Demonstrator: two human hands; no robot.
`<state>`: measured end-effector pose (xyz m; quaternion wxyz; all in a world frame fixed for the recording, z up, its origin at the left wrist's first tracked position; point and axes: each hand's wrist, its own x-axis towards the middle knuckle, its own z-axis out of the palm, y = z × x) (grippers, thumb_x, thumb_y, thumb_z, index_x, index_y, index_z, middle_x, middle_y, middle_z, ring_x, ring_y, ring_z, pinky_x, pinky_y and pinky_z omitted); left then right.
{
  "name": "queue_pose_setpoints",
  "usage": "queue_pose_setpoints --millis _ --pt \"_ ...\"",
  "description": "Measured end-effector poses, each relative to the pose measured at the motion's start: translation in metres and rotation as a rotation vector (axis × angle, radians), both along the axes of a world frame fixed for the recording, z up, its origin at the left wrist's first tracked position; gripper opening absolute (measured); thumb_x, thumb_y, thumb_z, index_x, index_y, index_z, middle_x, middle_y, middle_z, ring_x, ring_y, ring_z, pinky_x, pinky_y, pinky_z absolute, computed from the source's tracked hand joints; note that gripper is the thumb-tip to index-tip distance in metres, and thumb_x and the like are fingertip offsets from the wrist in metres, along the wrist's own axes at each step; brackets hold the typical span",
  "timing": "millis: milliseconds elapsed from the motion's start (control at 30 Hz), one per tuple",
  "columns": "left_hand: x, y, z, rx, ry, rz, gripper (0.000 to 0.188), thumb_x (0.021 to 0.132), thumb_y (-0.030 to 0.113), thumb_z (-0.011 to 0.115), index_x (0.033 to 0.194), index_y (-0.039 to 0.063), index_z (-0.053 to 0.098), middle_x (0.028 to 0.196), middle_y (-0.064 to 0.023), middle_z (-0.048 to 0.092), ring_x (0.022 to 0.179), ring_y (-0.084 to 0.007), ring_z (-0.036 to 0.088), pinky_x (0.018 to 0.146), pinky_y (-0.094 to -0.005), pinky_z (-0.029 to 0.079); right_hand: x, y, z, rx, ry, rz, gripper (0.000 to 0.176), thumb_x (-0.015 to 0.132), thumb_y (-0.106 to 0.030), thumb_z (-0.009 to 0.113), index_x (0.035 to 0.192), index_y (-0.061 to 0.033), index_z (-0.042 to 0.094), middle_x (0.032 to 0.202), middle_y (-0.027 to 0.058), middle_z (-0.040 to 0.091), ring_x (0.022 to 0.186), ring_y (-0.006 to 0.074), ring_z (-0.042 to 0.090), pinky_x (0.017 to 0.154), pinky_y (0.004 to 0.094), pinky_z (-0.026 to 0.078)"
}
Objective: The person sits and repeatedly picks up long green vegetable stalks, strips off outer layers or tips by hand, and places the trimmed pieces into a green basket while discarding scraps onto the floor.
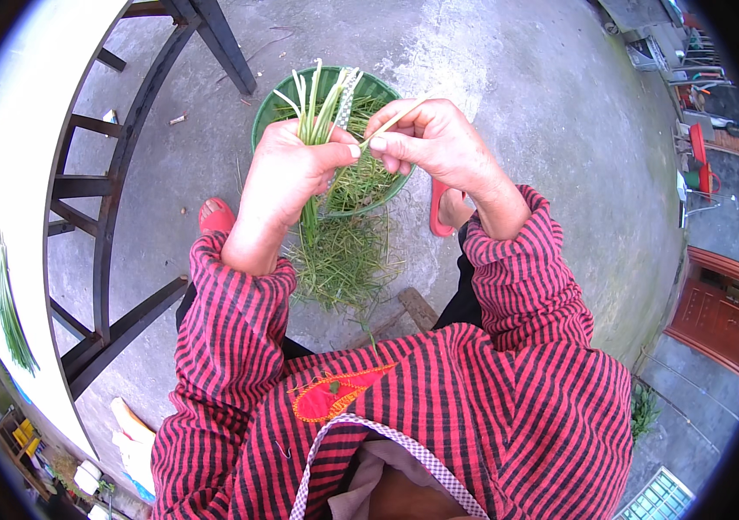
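Note:
My left hand (301, 166) is closed around a bunch of green leafy stalks (320, 114), their pale ends pointing away from me. A checkered strip (346, 101) runs beside the bunch. In my right hand (424, 140), a single pale stalk (402, 117) is pinched between thumb and fingers, its lower part meeting my left thumb tip. Both hands are over a green plastic basket (265, 107) holding cut green trimmings (366, 185). More green trimmings (343, 266) lie heaped on the concrete floor at the basket's near side.
A white tabletop (25, 162) on a dark metal frame (106, 221) stands at left, bearing another bunch of green stalks (12, 305). My feet in red slippers (437, 208) flank the basket. A wooden piece (418, 309) lies near my knees. Tools and red items (701, 146) line the far right.

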<state>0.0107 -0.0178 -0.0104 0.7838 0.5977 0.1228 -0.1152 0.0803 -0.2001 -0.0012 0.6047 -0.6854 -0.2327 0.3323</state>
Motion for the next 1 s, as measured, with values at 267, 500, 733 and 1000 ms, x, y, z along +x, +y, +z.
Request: queue_pose_setpoints --millis 267,500,733,1000 --pt "-0.001 -0.001 0.003 0.148 -0.015 -0.056 0.004 0.075 0.007 0.065 0.074 0.004 0.062 0.055 0.0050 0.050 0.047 -0.0034 0.042 0.042 -0.0203 0.031 0.003 -0.004 0.000 -0.066 -0.050 0.024 0.011 0.085 -0.008 0.058 0.093 -0.0002 0.061 0.071 0.0012 0.060 0.060 0.0064 0.057 0.052 0.0200 0.045" --pt "-0.001 0.003 0.002 0.051 -0.014 -0.061 0.005 0.078 0.007 0.064 0.079 0.003 0.061 0.061 0.0015 0.055 0.045 -0.0025 0.041 0.039 -0.0181 0.028 0.003 -0.001 -0.007 -0.027 -0.017 0.084 0.013 0.085 -0.010 0.059 0.094 -0.0004 0.061 0.073 0.0008 0.061 0.063 0.0066 0.057 0.054 0.0199 0.046" --pt "-0.002 0.004 0.007 0.067 -0.023 -0.096 0.005 0.080 0.007 0.061 0.080 0.002 0.060 0.068 -0.0021 0.061 0.044 -0.0027 0.042 0.038 -0.0173 0.029 0.000 0.002 -0.002 0.037 0.069 0.021 0.014 0.083 -0.006 0.061 0.096 -0.0006 0.061 0.076 0.0011 0.062 0.064 0.0066 0.058 0.052 0.0191 0.045" --pt "-0.002 0.007 0.009 0.027 -0.012 -0.137 0.006 0.080 0.008 0.060 0.079 0.002 0.060 0.068 -0.0026 0.063 0.044 -0.0025 0.043 0.038 -0.0170 0.029 0.002 0.001 -0.011 -0.003 0.067 -0.014 0.012 0.081 -0.005 0.059 0.092 -0.0009 0.059 0.074 -0.0002 0.060 0.063 0.0065 0.057 0.050 0.0198 0.044"
